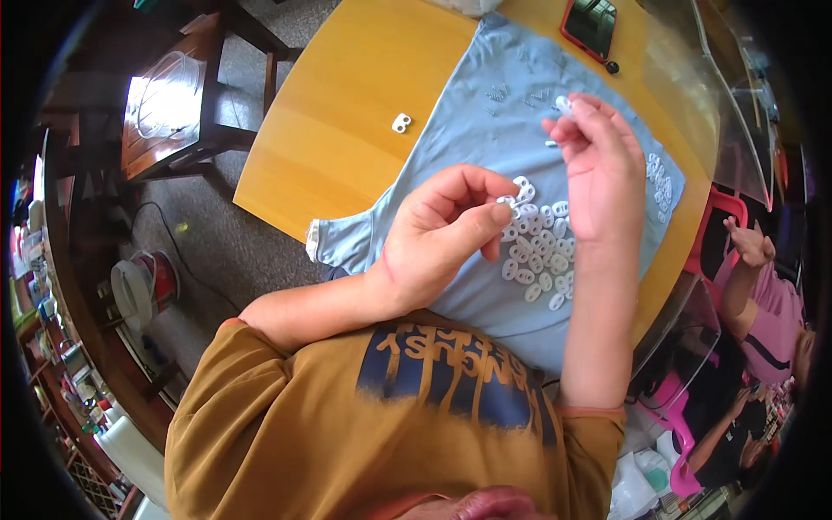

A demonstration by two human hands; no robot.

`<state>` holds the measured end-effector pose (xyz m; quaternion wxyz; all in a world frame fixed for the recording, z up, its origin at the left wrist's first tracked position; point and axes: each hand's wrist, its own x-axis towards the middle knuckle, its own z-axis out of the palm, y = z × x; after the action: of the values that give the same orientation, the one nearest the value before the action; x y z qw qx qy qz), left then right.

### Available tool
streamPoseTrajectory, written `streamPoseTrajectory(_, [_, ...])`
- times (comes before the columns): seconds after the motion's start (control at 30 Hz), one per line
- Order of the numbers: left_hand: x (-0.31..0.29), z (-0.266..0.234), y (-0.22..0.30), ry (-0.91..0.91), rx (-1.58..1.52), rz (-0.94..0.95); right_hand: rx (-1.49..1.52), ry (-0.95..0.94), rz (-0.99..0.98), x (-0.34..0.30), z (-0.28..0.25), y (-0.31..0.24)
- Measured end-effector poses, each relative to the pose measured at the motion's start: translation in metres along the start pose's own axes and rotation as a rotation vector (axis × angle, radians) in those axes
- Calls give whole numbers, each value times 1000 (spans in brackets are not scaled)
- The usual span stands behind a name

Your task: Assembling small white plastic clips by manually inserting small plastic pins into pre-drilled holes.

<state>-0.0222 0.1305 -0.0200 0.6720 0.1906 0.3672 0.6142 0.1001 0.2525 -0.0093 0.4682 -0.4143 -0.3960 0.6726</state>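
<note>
My left hand (446, 230) pinches a small white oval plastic piece with two holes (523, 188) between thumb and forefinger, just above a heap of similar white pieces (539, 253). Raised to the right of it, my right hand (602, 156) grips another small white piece (564, 105) at its fingertips; its holes are hard to make out. The heap lies on a light blue cloth garment (468, 130) spread over the table. Small thin metal pieces, like screws or pins (497, 93), lie scattered on the cloth beyond my hands.
A lone white two-holed piece (400, 123) sits on the bare yellow wooden table (338, 95). More white pieces (661, 186) are grouped at the cloth's right edge. A red-edged phone (591, 28) lies at the far side. At right, other people (763, 321) are nearby.
</note>
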Motion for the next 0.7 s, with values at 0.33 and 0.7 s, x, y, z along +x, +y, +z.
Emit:
streamPoseTrajectory(0.33, [-3,-5,1,33,2,25,41,26,3,-44,13,-3])
streamPoseTrajectory(0.7, [-13,-1,-6,6,24,-36,76,117,83,-124,-12,18])
